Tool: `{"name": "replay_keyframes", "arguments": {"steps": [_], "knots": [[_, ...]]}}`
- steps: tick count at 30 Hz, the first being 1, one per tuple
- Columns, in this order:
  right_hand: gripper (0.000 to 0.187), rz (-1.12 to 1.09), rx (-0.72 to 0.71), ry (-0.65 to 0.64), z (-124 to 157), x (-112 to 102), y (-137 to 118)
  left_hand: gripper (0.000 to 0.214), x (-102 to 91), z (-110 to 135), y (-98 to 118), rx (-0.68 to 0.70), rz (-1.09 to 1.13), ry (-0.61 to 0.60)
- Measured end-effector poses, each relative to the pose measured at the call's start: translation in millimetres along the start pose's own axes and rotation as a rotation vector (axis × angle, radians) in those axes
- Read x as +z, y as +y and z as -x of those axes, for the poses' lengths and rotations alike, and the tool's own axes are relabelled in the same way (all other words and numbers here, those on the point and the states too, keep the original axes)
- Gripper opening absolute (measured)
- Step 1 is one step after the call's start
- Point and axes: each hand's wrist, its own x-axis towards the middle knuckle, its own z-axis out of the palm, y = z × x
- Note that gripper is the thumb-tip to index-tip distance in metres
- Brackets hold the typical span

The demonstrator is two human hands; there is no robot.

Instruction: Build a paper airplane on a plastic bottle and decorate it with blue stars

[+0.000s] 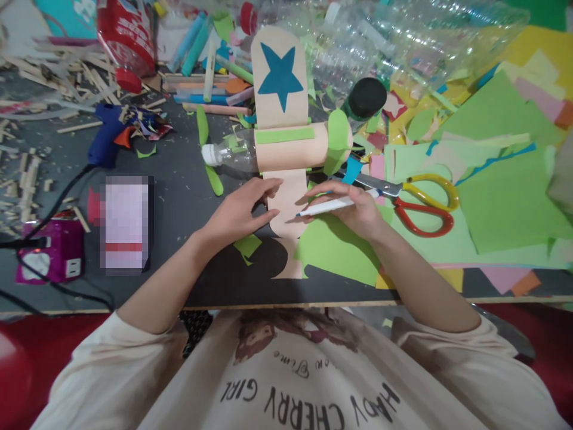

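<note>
A model plane made from a plastic bottle (233,156) wrapped in pale peach paper lies in front of me. Its far wing carries a blue star (281,73), while the near wing (286,190) is plain. A green paper propeller (209,170) sits by the white cap (209,155). My left hand (239,206) rests at the near wing's left edge, thumb and fingers apart, holding nothing. In my right hand (353,209) is a white marker pen (329,206), its dark tip pointing left over the near wing.
Right of my right hand lie scissors (423,203) with yellow and red handles, on green paper (514,197). A blue glue gun (106,134) with its cord is at left, near wooden sticks (29,179). Plastic bottles (403,42) and a black lid (367,97) stand behind.
</note>
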Motion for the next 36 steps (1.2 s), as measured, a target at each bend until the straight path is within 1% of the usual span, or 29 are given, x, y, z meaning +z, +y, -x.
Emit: {"name": "replay_keyframes", "arguments": {"steps": [3,6,8,12,14,17,21,24,31,36], "knots": [[0.057,0.016,0.015,0.008,1.2,-0.4,1.0,0.046,-1.1,0.1,3.7,-0.063,0.031,-0.048],[0.057,0.036,-0.025,0.045,1.6,0.1,4.3,0.044,-1.1,-0.4,4.7,-0.085,0.038,-0.067],[0.057,0.045,-0.046,0.029,1.6,0.2,7.1,0.043,-0.7,-0.8,3.9,-0.072,0.035,-0.061],[0.060,0.069,0.011,-0.042,2.1,-0.3,11.2,0.043,0.3,-1.4,1.1,-0.033,0.021,-0.071],[0.062,0.077,0.033,-0.053,2.2,-0.8,11.9,0.044,0.6,-1.9,0.1,-0.026,0.010,-0.094],[0.060,0.077,0.042,-0.055,1.9,-1.5,12.0,0.044,0.0,-3.4,-0.5,-0.019,-0.038,-0.125],[0.060,0.076,0.072,-0.082,3.0,-1.9,10.3,0.043,-2.9,-5.9,-0.1,0.009,-0.116,-0.093],[0.058,0.134,0.098,-0.115,6.6,-0.8,6.8,0.042,-4.2,-7.0,0.2,0.004,-0.149,-0.087],[0.050,0.345,0.088,-0.205,16.0,0.8,-1.0,0.058,-4.0,-8.2,-0.7,-0.029,-0.150,-0.141],[0.047,0.387,0.113,-0.256,19.1,5.6,-2.0,0.066,-5.0,-8.9,-0.8,-0.008,-0.164,-0.159]]}}
